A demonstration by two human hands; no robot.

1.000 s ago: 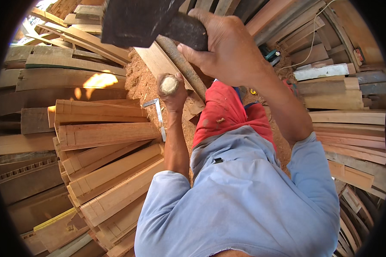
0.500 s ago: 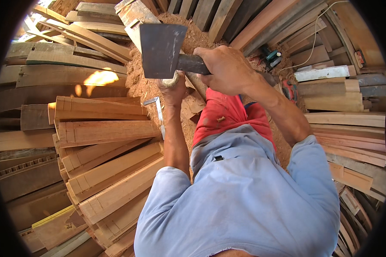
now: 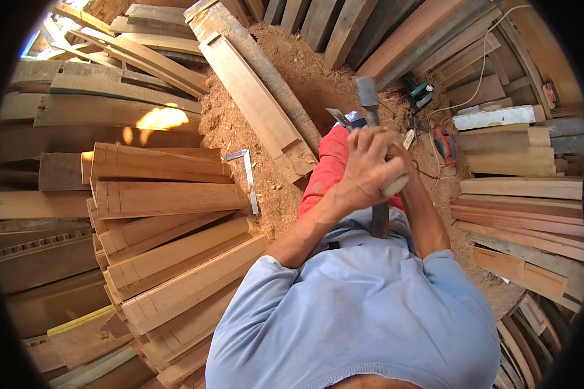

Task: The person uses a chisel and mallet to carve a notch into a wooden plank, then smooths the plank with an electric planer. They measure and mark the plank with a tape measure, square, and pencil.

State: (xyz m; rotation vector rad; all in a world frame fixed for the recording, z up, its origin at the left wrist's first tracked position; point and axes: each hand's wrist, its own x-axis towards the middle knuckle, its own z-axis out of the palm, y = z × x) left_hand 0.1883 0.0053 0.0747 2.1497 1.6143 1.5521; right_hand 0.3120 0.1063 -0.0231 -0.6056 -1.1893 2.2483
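Note:
My left hand [image 3: 366,165] is closed round a blade tool with a pale rounded handle end [image 3: 393,185]; a metal blade [image 3: 339,118] shows beyond the fingers. My right hand [image 3: 399,148] is pressed close behind it, mostly hidden, closed on the dark hammer-like tool [image 3: 379,223], whose upright length crosses both hands, with a grey upper end [image 3: 368,92]. Both hands are over my red trousers [image 3: 321,175]. Beyond them a pale planed board [image 3: 246,97] lies beside a rougher plank [image 3: 271,84] on shavings.
A metal square [image 3: 248,175] lies on shavings at left, beside stacked cut boards [image 3: 162,198]. Timber stacks [image 3: 519,188] line the right. A green power tool [image 3: 420,94], a red power tool [image 3: 445,146] and a pale cord [image 3: 474,91] are at the right back.
Both hands have drawn together toward the right over my lap. The broad dark tool has swung down and turned from flat-on to upright, uncovering the boards behind it.

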